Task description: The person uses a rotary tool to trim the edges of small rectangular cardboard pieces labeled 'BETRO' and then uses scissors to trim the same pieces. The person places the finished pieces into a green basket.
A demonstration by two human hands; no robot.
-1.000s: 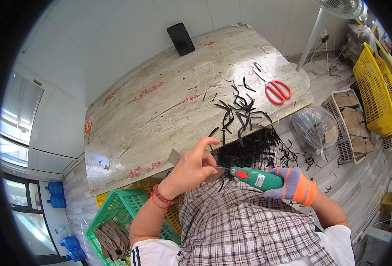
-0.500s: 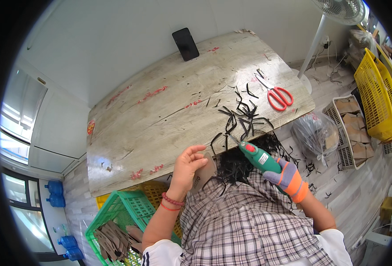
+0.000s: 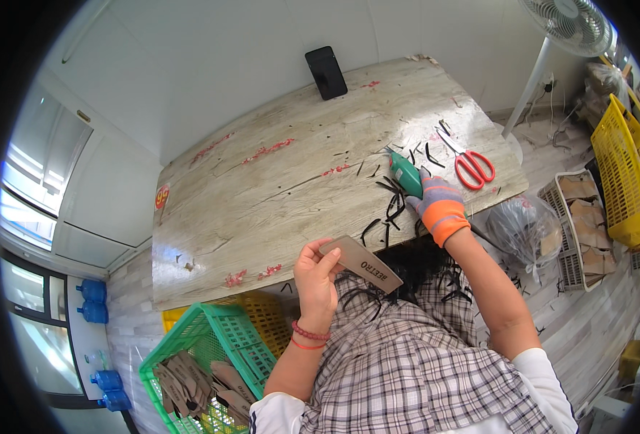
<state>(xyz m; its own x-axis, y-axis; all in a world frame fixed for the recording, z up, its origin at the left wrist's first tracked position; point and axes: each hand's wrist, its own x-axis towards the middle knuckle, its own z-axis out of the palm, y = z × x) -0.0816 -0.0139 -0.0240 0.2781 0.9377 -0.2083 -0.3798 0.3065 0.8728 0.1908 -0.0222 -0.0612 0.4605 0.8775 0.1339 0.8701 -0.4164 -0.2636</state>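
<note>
My left hand [image 3: 316, 277] is bare, with a red bead bracelet at the wrist, and it pinches a flat brown insole-shaped piece [image 3: 362, 263] by one end, held over my lap at the table's near edge. My right hand [image 3: 436, 203] wears a grey and orange glove and grips a green electric cutting tool [image 3: 404, 172], resting it on the wooden table [image 3: 276, 195]. Several black trimmed strips [image 3: 391, 202] lie scattered around the tool, and a pile of them sits in my lap.
Red-handled scissors [image 3: 472, 163] lie at the table's right end. A black phone [image 3: 326, 72] leans at the far edge. A green crate [image 3: 204, 362] with brown pieces stands at lower left, over a yellow one. A yellow basket [image 3: 624, 173], trays and a fan [image 3: 566, 29] are right.
My right hand carried the green tool away from the piece and out onto the table. My left hand turned the brown piece flat and lifted it toward me.
</note>
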